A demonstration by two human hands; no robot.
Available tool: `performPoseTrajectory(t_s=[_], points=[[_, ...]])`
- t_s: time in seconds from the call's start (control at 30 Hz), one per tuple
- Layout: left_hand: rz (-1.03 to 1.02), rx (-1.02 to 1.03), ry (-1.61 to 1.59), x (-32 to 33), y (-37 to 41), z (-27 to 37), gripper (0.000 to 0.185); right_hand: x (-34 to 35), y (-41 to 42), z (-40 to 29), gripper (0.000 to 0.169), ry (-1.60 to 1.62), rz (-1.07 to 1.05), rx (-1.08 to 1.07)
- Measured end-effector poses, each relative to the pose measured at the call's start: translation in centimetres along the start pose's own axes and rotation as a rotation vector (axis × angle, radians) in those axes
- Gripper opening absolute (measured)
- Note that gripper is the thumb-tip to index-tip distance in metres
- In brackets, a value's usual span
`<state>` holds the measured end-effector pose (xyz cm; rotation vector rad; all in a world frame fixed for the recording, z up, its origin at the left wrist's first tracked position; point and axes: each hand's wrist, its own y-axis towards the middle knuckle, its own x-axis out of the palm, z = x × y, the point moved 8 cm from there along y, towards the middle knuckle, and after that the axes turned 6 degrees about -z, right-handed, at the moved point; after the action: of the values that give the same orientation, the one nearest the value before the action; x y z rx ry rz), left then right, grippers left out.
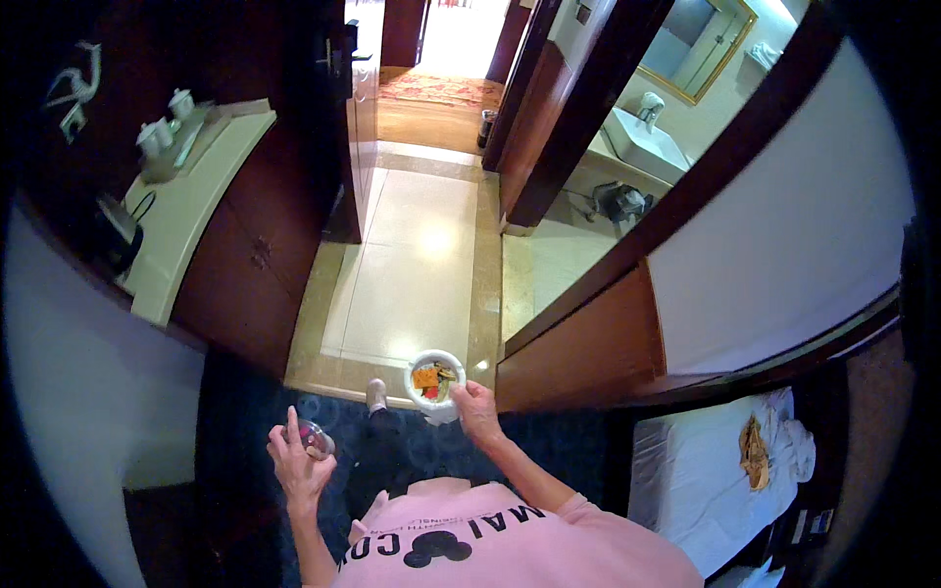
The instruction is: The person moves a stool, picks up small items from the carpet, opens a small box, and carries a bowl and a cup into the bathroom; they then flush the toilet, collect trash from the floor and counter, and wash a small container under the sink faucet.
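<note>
My right hand (476, 413) grips the near right rim of a round white dish (410, 381), which resembles an ashtray. Inside the dish are an orange square piece (425, 378), a small red piece and other bits too small to name. A whitish scrap (442, 416) shows under its near edge. Lower and to the left, my left hand (303, 470) holds a clear round container (317, 436) with something dark reddish in it. Its fingers curl around the container, with one finger pointing forward. The palm hides part of the container.
A tiled passage (412, 279) leads ahead to an open door (362, 132). At left, a counter (213, 213) bears lidded white cups (156, 138) and a kettle (121, 235). To the right are a bathroom sink (650, 147), a lined bin (621, 202) and a white-sheeted bed (691, 470).
</note>
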<state>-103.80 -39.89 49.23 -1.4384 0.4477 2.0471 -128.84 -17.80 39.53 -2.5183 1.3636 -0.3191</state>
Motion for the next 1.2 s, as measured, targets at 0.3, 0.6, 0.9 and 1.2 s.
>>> performPoseTrajectory(t_s=[0.3, 0.6, 0.9, 1.2], points=[[-0.180, 0.397, -0.007, -0.2, 24.6, 11.7, 0.082, -2.7, 12.6, -7.6, 0.022, 0.037, 0.332, 0.003], [-0.153, 0.713, -0.127, 2.9, 43.2, 28.6, 0.081, -12.5, 22.9, -9.8, 0.028, 0.010, 0.728, 0.016], [-0.164, 0.591, -0.302, 4.7, 61.9, 44.2, 0.101, -23.9, 40.1, -18.9, 0.024, -0.009, 0.786, -0.041], [-0.191, 0.538, -0.665, 6.9, 74.5, 47.7, 0.101, -24.8, 57.3, -24.0, 0.024, 0.097, 0.581, 0.017]])
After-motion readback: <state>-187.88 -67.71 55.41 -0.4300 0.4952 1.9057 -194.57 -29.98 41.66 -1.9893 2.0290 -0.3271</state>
